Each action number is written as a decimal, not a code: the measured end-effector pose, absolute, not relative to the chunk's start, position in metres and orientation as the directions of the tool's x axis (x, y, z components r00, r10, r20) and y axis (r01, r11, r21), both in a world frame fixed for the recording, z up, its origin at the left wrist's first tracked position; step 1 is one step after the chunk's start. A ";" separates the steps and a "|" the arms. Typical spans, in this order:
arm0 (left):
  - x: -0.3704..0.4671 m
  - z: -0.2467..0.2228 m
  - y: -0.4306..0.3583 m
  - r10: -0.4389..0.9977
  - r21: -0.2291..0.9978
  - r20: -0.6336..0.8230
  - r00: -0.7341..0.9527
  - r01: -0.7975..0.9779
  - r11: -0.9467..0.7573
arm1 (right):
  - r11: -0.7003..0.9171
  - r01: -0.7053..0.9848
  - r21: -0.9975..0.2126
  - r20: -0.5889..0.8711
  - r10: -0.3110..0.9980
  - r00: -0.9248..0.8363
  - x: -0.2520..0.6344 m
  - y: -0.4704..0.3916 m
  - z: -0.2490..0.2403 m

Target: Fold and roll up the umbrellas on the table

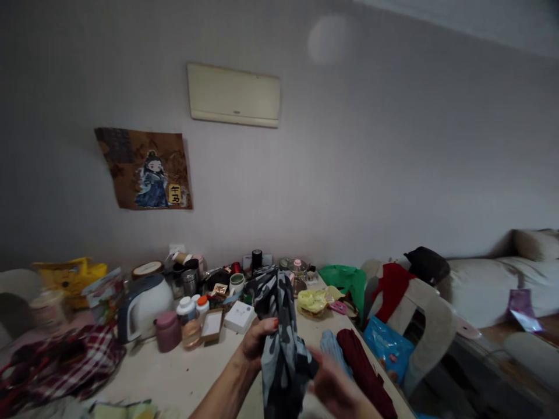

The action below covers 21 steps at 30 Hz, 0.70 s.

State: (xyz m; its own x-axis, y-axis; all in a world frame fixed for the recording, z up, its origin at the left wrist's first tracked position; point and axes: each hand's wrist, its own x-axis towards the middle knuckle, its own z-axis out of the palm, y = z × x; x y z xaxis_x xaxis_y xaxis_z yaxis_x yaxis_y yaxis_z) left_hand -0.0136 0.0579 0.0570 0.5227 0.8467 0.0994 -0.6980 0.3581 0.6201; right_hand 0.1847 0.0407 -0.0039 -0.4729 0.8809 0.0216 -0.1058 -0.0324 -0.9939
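In front of me stands a bunched grey, black and white camouflage umbrella, its cloth loosely gathered in folds. My left hand is closed around its left side, the thumb with a red nail lying across the cloth. At the umbrella's right edge is my right hand, smeared by motion, with its fingers close to a dark flap of the cloth. Whether those fingers grip the flap is unclear. Right of it on the table lie a dark red folded umbrella and a light blue one.
Along the wall side stand a kettle, a mauve jar, white bottles and a white box. A plaid cloth lies at left. Yellow and green bags sit at the back right, beside a chair.
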 end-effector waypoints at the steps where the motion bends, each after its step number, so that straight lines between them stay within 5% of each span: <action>1: -0.011 0.060 0.055 0.833 0.626 0.096 0.544 -0.684 0.374 | -0.094 -0.281 -0.955 0.050 0.883 -0.466 0.187 0.050 0.006; 3: -0.003 0.064 0.050 0.807 0.639 0.091 0.584 -0.655 0.402 | -0.102 -0.438 -0.893 0.129 0.875 -0.467 0.189 0.065 0.033; 7: 0.024 0.071 0.043 0.784 0.677 0.080 0.616 -0.611 0.411 | 0.018 -0.457 -0.889 0.255 0.850 -0.461 0.175 0.074 0.095; 11: 0.039 0.081 0.041 0.812 0.719 0.026 0.583 -0.575 0.390 | 0.347 -0.091 -0.933 0.359 0.893 -0.272 0.159 0.072 0.139; 14: 0.038 0.080 0.038 0.825 0.752 0.012 0.565 -0.549 0.365 | 0.438 0.135 -0.889 0.418 0.895 -0.154 0.154 0.072 0.151; 21: 0.038 0.036 0.016 0.630 0.719 0.115 0.768 -0.502 0.481 | 0.461 -0.096 -0.882 0.470 0.876 -0.108 0.163 0.071 0.152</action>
State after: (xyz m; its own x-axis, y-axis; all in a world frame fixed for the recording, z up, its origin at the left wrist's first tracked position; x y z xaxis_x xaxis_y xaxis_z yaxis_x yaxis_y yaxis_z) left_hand 0.0375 0.0158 0.0356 0.7679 0.6301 0.1153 -0.5023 0.4807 0.7188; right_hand 0.1634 0.0714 0.1516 -0.1076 0.8763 0.4695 -0.0958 0.4609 -0.8822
